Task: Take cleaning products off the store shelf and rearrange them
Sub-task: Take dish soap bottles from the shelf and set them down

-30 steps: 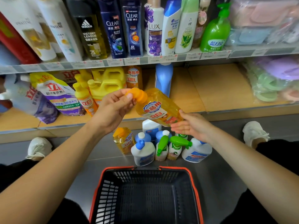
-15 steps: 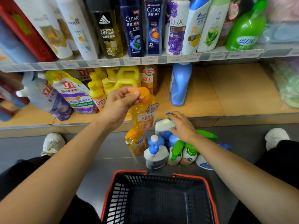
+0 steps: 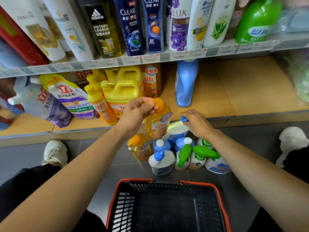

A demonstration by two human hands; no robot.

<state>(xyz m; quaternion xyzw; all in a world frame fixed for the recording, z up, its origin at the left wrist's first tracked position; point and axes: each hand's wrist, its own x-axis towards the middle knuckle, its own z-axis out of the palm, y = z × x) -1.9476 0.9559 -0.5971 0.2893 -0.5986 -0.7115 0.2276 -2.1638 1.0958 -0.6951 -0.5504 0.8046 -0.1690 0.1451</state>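
Note:
My left hand [image 3: 136, 113] pinches the orange cap of a yellow dish-soap bottle [image 3: 158, 124], which hangs upright just in front of the lower shelf's edge. My right hand [image 3: 196, 122] grips the blue cap of a white bottle [image 3: 175, 132] at the back of a cluster on the floor. That cluster also holds a second orange soap bottle [image 3: 139, 147], white bottles with blue pumps [image 3: 161, 160] and green-pump bottles [image 3: 198, 156].
A black basket with a red rim [image 3: 167, 180] sits on the grey floor below the cluster. The lower wooden shelf [image 3: 242, 87] carries yellow jugs [image 3: 123, 87], refill pouches [image 3: 70, 96] and a blue bottle [image 3: 185, 82]. Shampoo bottles line the upper shelf. White shoes flank the scene.
The yellow bottle swung from lying tilted across both hands to hanging upright from my left hand. My right hand left its base and dropped onto the white bottle's blue cap.

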